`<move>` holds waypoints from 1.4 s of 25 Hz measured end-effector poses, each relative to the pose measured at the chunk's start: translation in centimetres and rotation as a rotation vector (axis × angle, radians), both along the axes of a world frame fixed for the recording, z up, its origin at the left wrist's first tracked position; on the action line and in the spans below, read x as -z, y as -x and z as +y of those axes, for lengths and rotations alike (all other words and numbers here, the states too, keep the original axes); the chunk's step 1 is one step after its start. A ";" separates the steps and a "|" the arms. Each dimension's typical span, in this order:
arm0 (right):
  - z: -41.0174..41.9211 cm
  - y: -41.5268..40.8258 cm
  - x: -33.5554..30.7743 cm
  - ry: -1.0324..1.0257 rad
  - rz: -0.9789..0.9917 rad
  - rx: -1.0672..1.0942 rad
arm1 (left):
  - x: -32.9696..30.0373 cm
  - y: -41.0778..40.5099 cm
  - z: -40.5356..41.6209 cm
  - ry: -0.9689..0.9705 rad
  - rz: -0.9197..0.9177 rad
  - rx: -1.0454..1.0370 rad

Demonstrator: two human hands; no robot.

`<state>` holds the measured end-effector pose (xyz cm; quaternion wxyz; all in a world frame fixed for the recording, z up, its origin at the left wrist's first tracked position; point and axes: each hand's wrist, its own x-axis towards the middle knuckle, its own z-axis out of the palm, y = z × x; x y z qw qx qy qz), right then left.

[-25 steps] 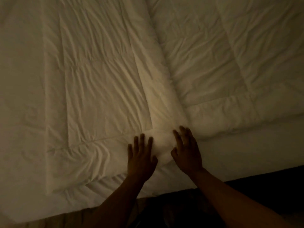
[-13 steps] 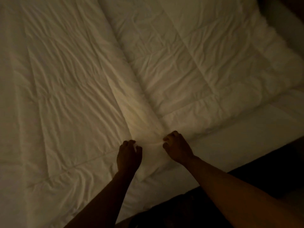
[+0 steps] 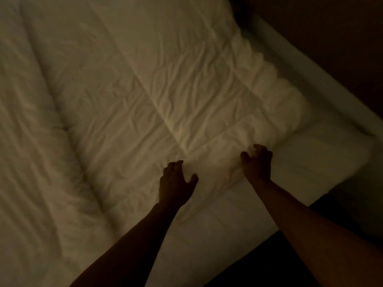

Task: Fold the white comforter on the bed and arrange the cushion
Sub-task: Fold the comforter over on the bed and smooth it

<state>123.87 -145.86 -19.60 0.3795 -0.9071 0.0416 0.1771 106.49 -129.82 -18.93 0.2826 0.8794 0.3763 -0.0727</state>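
Note:
The white comforter lies rumpled across the bed, with a folded seam running along its left part. My left hand rests on its near edge, fingers bent and thumb spread apart. Further right on the same edge, my right hand curls its fingers and thumb round the comforter's rim. The light is dim and the picture is blurred. No cushion is in view.
The bare white mattress sheet shows beyond the comforter's right and near edges. A raised white bed edge runs along the far right, with dark wall behind it. Dark floor lies below the bed's near side.
Both hands let go of the bunched fabric at the seam and moved right along the near edge. They now sit wider apart. The view swung right toward the bed's corner.

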 end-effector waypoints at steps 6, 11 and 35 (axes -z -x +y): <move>-6.0 -14.3 -0.4 -0.083 0.079 0.267 | 0.1 -16.1 -7.3 0.034 0.032 0.240; -7.6 -20.2 2.7 -0.425 0.292 0.566 | 2.1 -22.1 -11.2 0.074 0.203 0.340; 10.4 -3.4 -6.6 -0.252 0.203 -0.779 | -8.2 -17.6 12.1 1.094 -0.661 -0.780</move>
